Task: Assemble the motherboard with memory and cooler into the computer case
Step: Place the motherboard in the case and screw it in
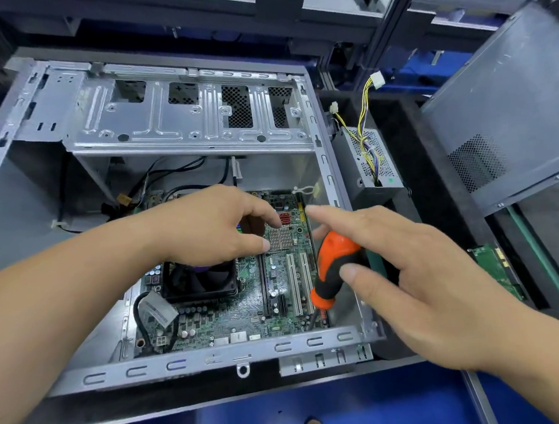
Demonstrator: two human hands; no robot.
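Grey metal racking and blue bench surfaces framed your workstation, with the open computer case [196,361] lying on its side directly under both your forearms. Inside it, the motherboard [245,302] sat flat on the case floor, beneath and between your two hands. Your left hand [211,224] hovered low over the board's upper middle, fingers loosely curled downward and gripping nothing, its fingertips just above the small finned heatsink [280,238]. Below that hand's palm sat the black cooler fan [199,279], partly hidden by your wrist. Your right hand [410,254] held the orange-and-black screwdriver [335,267] by its handle, thumb and lower fingers wrapped around it while the index finger pointed out straight toward your left hand. The screwdriver's shaft ran down toward the board's near right corner, though whether its tip touched anything could not be made out. Two white expansion slots [299,284] lay just left of the screwdriver handle. Beyond your left hand, the silver drive cage [178,119] spanned the top of the case. Past your right hand stood a grey power supply [368,163] with yellow and black wires, and farther right leaned a case side panel [512,107].
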